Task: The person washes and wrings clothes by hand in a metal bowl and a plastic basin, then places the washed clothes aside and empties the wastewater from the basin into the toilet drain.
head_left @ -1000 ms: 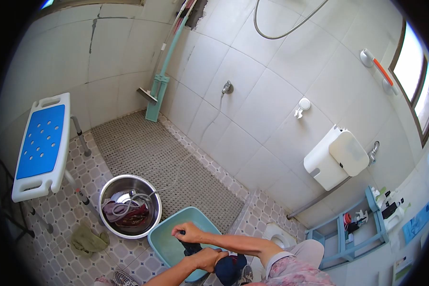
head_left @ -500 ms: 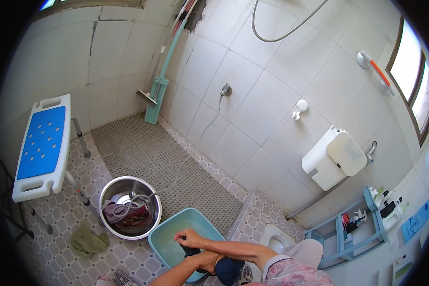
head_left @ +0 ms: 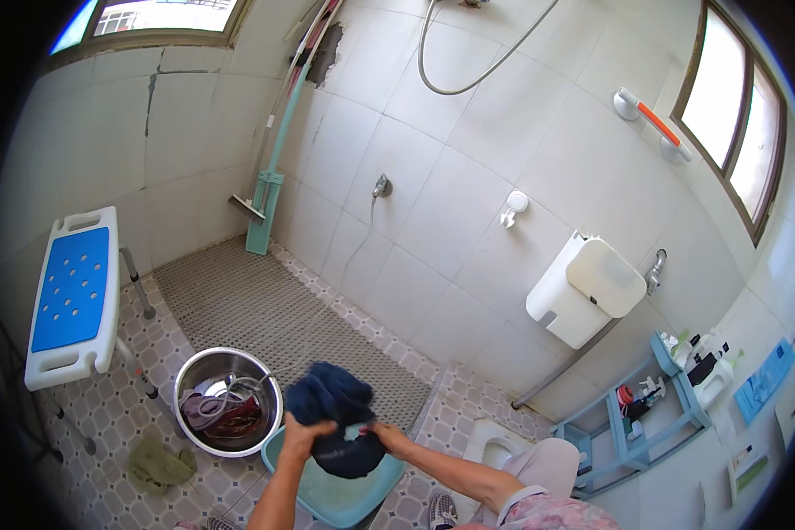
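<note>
A dark navy garment (head_left: pixel 331 396), bunched up, hangs between my two hands above the teal basin (head_left: pixel 382 481). A small pale and red patch shows near its middle; its exact kind cannot be made out. My left hand (head_left: pixel 307 436) is closed round the garment's left side. At the right edge, my right hand (head_left: pixel 389 439) pinches the cloth. Cloudy water lies in the basin below. To the left stands a round metal basin (head_left: pixel 200 374) holding maroon and purple cloth (head_left: pixel 237 417), with a shower hose (head_left: pixel 210 408) looped on top.
An olive cloth (head_left: pixel 161 461) lies on the tiled floor beside the metal basin. A shower chair (head_left: pixel 72 287) with a blue seat stands at the left. Behind the basins is a grey mat (head_left: pixel 230 296). A squat toilet (head_left: pixel 496 442) and a blue-grey shelf (head_left: pixel 623 442) are on the right.
The dark garment has come up from the basin and is now spread between both hands. My hands have moved apart, the left one to the left. The camera view has shifted.
</note>
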Tool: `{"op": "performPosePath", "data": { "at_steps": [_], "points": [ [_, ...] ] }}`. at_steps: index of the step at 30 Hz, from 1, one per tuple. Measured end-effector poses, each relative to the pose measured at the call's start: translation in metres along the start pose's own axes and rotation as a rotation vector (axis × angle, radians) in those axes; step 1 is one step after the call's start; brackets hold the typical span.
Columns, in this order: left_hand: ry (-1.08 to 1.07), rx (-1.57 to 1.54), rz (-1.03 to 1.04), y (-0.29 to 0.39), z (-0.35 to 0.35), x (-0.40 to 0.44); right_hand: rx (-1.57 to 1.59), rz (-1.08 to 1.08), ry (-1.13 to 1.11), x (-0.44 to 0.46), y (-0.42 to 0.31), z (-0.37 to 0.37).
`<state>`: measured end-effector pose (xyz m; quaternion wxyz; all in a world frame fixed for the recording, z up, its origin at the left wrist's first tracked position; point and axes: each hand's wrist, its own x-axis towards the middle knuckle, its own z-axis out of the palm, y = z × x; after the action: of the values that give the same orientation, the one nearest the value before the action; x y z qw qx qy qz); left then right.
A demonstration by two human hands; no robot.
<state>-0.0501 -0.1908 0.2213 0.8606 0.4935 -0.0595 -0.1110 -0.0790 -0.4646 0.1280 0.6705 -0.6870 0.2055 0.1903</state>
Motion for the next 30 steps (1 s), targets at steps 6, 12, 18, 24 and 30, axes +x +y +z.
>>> {"op": "performPosePath", "data": {
  "at_steps": [6,12,18,24,30],
  "points": [
    [0.512,-0.592,-0.004,0.017,0.003,0.012,-1.274,-0.572,0.158,-0.067,-0.093,0.024],
    [0.592,-0.46,0.076,0.019,0.024,0.008,-0.793,-0.856,-0.421,-0.126,-0.176,0.098],
    [0.537,-0.603,-0.171,0.032,0.04,0.009,-1.139,-1.124,-0.286,-0.125,-0.194,0.099],
    [0.234,-0.666,-0.385,0.009,0.062,-0.001,-1.123,-0.862,-0.423,-0.128,-0.213,0.06],
    [0.144,-0.349,-0.657,-0.017,0.062,-0.009,-0.934,-0.475,-0.35,-0.132,-0.226,-0.01]
  ]
}}
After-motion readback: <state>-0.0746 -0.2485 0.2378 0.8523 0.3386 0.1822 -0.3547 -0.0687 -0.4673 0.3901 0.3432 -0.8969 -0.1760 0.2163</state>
